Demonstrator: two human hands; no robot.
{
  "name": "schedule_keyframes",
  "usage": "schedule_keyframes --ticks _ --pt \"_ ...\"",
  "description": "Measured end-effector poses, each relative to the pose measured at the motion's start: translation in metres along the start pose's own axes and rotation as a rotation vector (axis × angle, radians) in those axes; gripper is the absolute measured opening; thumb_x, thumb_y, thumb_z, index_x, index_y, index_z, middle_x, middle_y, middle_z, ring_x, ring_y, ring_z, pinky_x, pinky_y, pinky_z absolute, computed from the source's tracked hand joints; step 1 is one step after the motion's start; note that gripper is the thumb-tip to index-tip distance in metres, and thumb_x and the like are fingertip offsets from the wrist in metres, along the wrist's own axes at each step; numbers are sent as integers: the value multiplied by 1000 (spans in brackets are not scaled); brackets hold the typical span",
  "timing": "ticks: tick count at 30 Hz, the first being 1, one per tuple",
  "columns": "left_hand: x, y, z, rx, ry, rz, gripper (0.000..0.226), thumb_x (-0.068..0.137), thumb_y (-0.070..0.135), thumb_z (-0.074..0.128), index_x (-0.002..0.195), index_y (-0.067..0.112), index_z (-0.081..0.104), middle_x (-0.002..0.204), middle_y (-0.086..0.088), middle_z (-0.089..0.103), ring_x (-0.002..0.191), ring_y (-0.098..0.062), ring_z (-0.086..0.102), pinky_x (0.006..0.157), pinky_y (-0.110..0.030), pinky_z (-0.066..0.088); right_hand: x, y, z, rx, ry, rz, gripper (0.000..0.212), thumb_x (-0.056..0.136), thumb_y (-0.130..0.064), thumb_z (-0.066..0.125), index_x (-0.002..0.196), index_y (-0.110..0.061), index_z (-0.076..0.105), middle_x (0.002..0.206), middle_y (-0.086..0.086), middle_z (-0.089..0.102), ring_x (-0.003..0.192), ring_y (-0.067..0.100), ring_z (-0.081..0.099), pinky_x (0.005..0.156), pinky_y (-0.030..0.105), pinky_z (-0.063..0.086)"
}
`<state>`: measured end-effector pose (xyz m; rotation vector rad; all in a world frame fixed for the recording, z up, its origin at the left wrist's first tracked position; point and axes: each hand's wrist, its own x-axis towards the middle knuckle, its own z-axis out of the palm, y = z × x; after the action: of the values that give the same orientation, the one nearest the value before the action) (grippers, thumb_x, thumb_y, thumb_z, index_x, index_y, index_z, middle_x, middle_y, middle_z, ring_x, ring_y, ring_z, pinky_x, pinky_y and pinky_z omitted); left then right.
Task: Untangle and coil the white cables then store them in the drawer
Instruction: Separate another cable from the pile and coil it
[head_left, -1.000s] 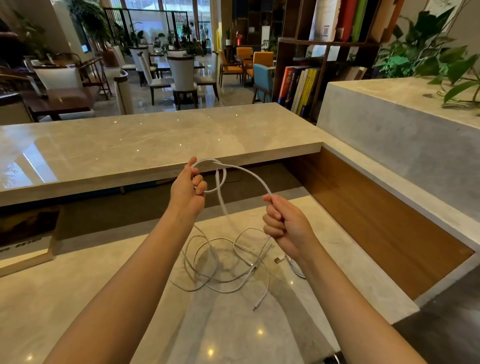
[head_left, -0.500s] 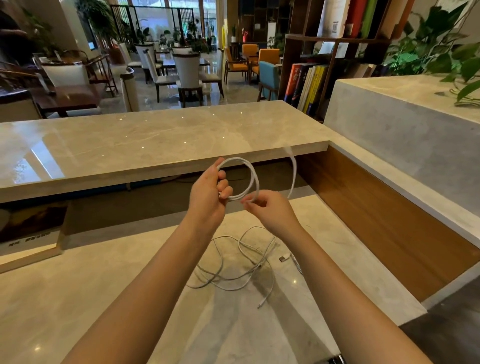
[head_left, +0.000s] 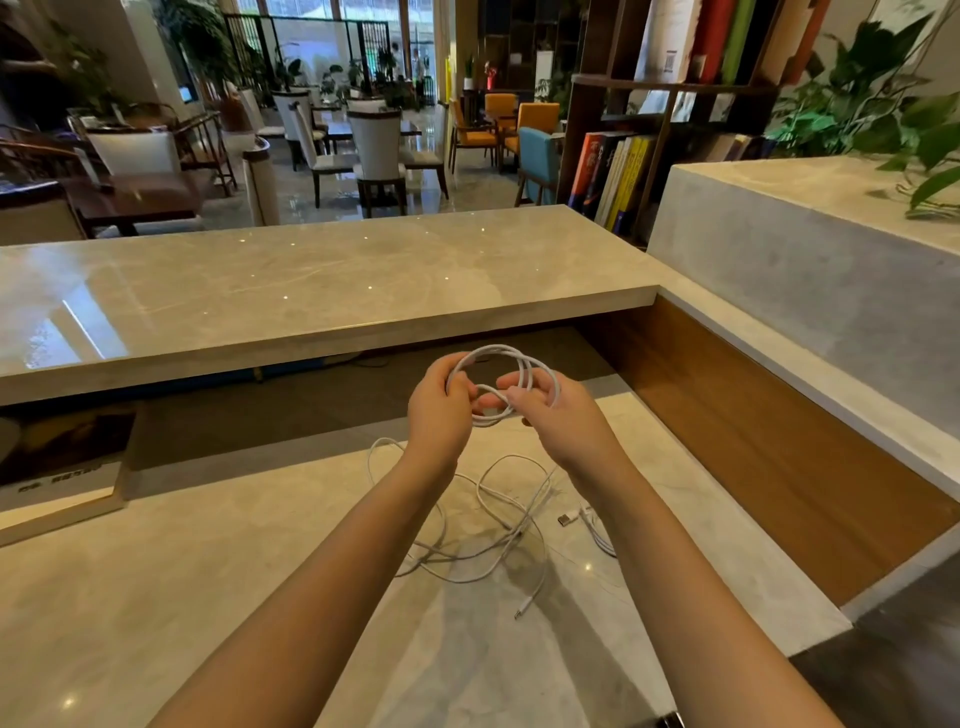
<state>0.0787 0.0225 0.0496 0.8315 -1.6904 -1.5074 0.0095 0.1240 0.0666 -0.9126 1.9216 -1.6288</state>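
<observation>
Both hands meet at the centre of the frame, raised above the bench. Between them is a coil of white cable, wound in a few loops. The left grip has its fingers curled round the coil's left side. The right grip pinches a strand that crosses the middle of the coil between thumb and fingertips, and the outer loops pass over its fingers. So both grips are closed on the coil, which touches nothing else. Under the hands, in the lower centre of the frame, the other cables lie on the bench in a loose tangle of overlapping strands, partly hidden by the two forearms. I cannot tell whether the coil is joined to this tangle. A plug lies at the tangle's right edge, just beside the right forearm, and a thinner connector points toward the lower edge of the frame. Behind the hands a thick slab runs across the frame above a dark recess, whose contents are too dim to make out. At the upper right a wooden shelf holds books standing upright in its lower compartment, with more upright spines in the compartment above. Leaves of a plant hang over the stone ledge at the far right. Chairs and tables fill the room in the upper left.
</observation>
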Motion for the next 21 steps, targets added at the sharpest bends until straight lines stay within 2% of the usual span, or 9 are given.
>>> schedule_keyframes --ticks 3,4,6,9,12,15,18,20,21 --pt "2 -4 -3 -2 -60 -115 28 98 14 39 120 15 57 91 -6 64 78 -14 61 65 -22 51 -2 4 -2 83 -34 45 14 93 -18 52 99 -17 65 81 -3 73 80 -1 66 74 19 46" --pt "2 -4 -3 -56 -97 -158 28 98 14 41 120 14 58 94 -8 66 80 -15 63 66 -23 53 -3 7 -3 131 -41 66 14 92 -17 53 94 -17 66 84 1 73 85 6 66 78 23 47" --pt "1 -2 -3 -319 -155 -273 27 97 11 42 120 9 56 93 -9 68 79 -15 66 65 -24 56 -3 14 -3 257 -15 131 15 91 -15 53 85 -16 68 89 9 70 93 20 64 82 32 46" --pt "-1 3 -3 -704 -219 -397 22 97 6 39 113 5 54 82 -10 61 72 -16 64 73 -30 55 -1 23 -4 417 120 272 12 87 -14 57 80 -11 66 79 6 63 83 17 58 75 33 46" --pt "-8 5 -5 -787 -391 -429 16 92 4 40 98 1 55 69 -7 53 55 -15 57 80 -34 47 2 27 -9 474 228 371 6 83 -14 64 79 -9 66 69 2 54 72 14 50 65 29 43" --pt "-12 6 -7 -836 -499 -488 13 86 10 42 88 2 53 61 -4 45 54 -15 47 80 -34 44 7 29 -10 478 278 420 11 83 -14 65 72 -10 64 65 2 51 67 14 48 62 27 42" --pt "-10 6 -7 -757 -505 -475 9 87 12 45 84 6 51 59 -1 39 54 -12 39 74 -29 44 11 31 -9 344 283 394 11 85 -13 60 76 -9 61 71 4 52 71 16 47 64 27 43" --pt "-8 6 -5 -431 -417 -350 9 92 6 43 89 7 52 61 0 39 53 -11 39 67 -26 48 13 33 -8 221 266 354 6 86 -14 59 89 -9 62 75 4 56 74 16 51 64 26 43" --pt "-6 5 -4 -261 -369 -282 12 94 7 41 95 7 53 63 -1 40 54 -11 41 63 -24 49 14 35 -7 157 260 330 11 85 -14 60 95 -11 62 78 3 59 75 15 53 62 25 44"
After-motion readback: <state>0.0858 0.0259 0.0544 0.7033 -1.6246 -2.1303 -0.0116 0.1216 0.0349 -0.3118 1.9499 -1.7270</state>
